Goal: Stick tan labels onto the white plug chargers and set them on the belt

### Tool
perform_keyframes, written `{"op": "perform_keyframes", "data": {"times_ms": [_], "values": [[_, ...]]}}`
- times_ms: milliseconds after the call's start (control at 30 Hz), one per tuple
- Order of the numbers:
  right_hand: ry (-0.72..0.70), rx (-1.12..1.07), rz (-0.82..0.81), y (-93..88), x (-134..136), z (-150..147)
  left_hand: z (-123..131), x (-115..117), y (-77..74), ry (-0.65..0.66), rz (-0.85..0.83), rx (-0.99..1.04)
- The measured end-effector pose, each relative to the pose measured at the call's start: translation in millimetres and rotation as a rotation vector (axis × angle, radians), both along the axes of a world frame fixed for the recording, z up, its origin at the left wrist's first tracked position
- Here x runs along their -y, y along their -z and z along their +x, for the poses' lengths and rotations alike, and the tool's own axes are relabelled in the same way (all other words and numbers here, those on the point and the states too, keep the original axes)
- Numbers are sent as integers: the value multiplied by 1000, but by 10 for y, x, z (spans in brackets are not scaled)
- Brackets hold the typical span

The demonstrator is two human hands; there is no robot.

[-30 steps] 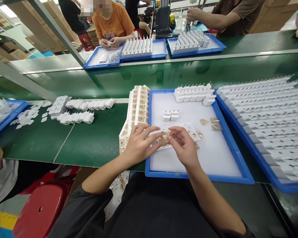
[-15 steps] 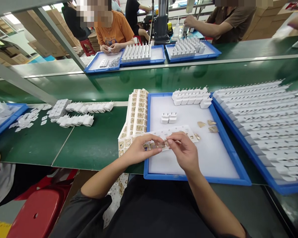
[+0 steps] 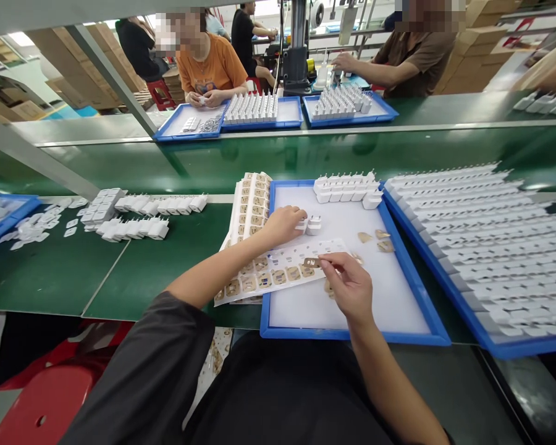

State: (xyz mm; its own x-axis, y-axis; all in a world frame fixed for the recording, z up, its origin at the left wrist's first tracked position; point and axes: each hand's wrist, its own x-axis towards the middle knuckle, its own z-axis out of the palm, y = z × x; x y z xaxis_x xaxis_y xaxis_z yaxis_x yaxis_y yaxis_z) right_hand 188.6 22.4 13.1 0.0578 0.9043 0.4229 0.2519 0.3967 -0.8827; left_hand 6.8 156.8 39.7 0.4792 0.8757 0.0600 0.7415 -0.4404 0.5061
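My right hand [image 3: 349,284] pinches a small brown sticker [image 3: 311,262] with cut-outs above the sticker sheet. My left hand [image 3: 285,225] is at the left one of two white plug adapters [image 3: 301,224], fingers closed around it and partly hiding it. The other plug adapter [image 3: 314,225] stands just to its right, pins up. Below my hands a sheet of stickers [image 3: 278,278] lies across the left rim of the blue-rimmed tray [image 3: 352,332]. Loose brown pieces [image 3: 383,246] lie on the tray's right side.
A stack of sticker sheets [image 3: 243,216] lies left of the tray. Plug adapters in rows [image 3: 347,188] stand at its back. A full tray of white adapters [image 3: 491,259] adjoins on the right. More adapters [image 3: 134,228] and flat white pieces [image 3: 37,224] lie left. Co-workers sit across the green bench.
My left hand has moved from the sticker sheet up to the left plug adapter. My right hand has drawn the brown sticker away from the left fingers. The camera view has shifted slightly.
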Motion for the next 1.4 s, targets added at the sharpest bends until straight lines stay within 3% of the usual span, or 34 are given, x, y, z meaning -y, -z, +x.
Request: {"op": "perform_keyframes", "data": {"times_ms": [100,233,300,400,500,600,800,933,1133,1300,1400], "values": [[-6,-16,-7,-13,23,11,-193,212,-94,-32,-112,205],[-113,-67,0,-78,51,-14,-466,765,-184,-91,-451,876],[-201,-103,20,-139,64,-47,-515,1024,-161,-137,-540,1062],[-357,-161,36,-254,91,-112,-494,1271,-51,-181,-626,1181],[-447,-185,31,-348,126,-170,-450,1371,78,-148,-612,1168],[-451,-231,-3,-376,154,-198,-442,1411,150,-74,-500,1095],[-407,-325,-171,-350,182,-196,-452,1463,127,-13,-292,799],[-382,-365,-235,-351,186,-184,-438,1466,110,-9,-224,806],[-368,-387,-308,-343,177,-202,-439,1430,146,110,-251,857],[-395,-420,-326,-345,204,-263,-433,1441,209,23,-71,797],[-333,-388,-276,-371,211,-277,-449,1476,196,-26,3,786]]}}
